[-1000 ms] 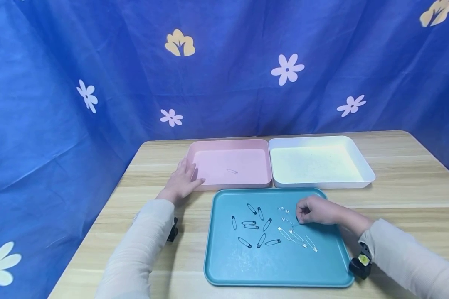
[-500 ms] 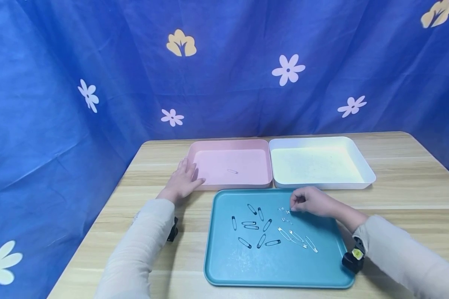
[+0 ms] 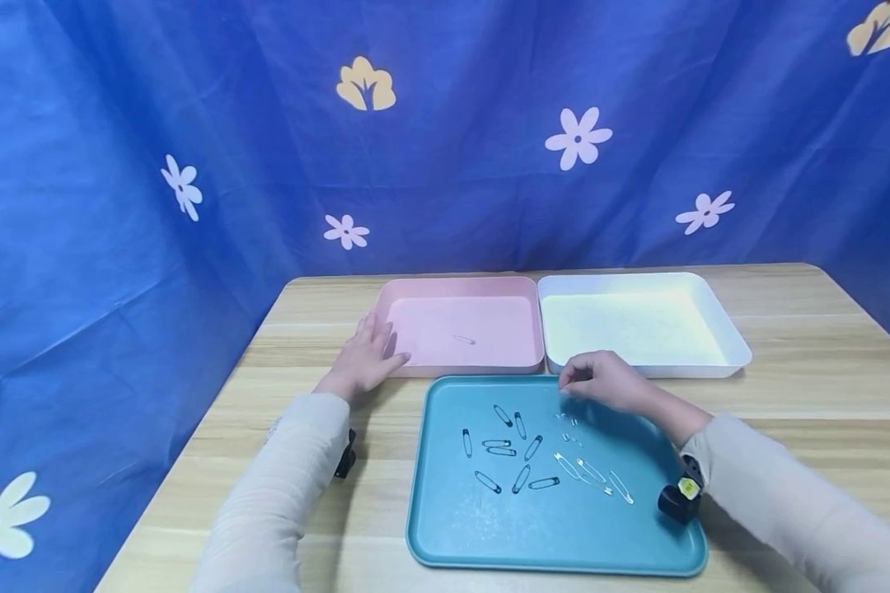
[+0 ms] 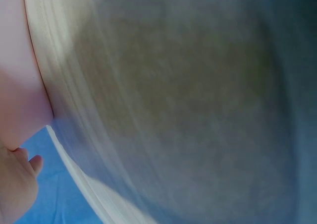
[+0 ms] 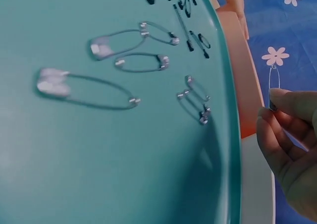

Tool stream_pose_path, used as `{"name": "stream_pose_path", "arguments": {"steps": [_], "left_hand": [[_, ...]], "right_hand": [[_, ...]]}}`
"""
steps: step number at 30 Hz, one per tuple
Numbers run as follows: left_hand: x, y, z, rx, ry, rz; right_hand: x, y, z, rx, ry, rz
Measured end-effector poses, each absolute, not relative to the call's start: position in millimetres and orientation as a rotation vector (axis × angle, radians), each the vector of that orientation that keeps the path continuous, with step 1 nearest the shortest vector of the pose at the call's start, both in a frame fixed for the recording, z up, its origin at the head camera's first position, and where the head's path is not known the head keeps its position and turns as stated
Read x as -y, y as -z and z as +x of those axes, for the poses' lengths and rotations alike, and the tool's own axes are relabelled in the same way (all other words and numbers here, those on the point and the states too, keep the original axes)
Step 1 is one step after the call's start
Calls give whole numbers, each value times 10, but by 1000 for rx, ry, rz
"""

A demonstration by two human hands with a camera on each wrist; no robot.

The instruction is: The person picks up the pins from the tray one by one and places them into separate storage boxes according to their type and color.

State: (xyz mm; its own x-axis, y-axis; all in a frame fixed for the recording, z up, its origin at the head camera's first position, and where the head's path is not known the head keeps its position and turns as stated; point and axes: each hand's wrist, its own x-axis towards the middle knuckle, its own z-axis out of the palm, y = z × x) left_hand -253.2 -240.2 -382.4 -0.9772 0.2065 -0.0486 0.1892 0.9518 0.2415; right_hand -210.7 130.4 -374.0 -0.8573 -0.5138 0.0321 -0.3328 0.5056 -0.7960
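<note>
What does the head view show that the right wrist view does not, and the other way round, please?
Only the head view shows the left hand resting flat against the pink tray's near-left corner, the lone pin inside that tray, the whole white tray and the blue flowered cloth.

Only the right wrist view shows clearly the small silver safety pin pinched upright in the fingertips.

Both show the right hand, the teal tray and the safety pins lying on it.
</note>
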Motion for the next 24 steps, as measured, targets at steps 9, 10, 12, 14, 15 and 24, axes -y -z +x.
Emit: {"name": "stream_pose_path", "arguments": {"steps": [9, 10, 12, 14, 15, 24], "left_hand": [[2403, 3834, -2521, -3032, -367, 296], [2398, 3832, -2518, -3028, -371, 295], [2389, 3827, -2513, -3027, -373, 293], [2386, 3823, -2511, -3028, -369, 296], [2387, 3821, -2512, -3029, -368, 297], [2396, 3814, -2521, -3022, -366, 279]], "right_hand": [[-1164, 3681, -2194, -2581, 1306, -670], [-1151, 3675, -2201, -2589, 1309, -662], [-1125, 3667, -2220, -2602, 1326, -642], [-1097, 3663, -2242, -2598, 1361, -614], [-1082, 3663, -2256, -2588, 1384, -594], [-968, 3677, -2386, -2518, 1530, -453]]}}
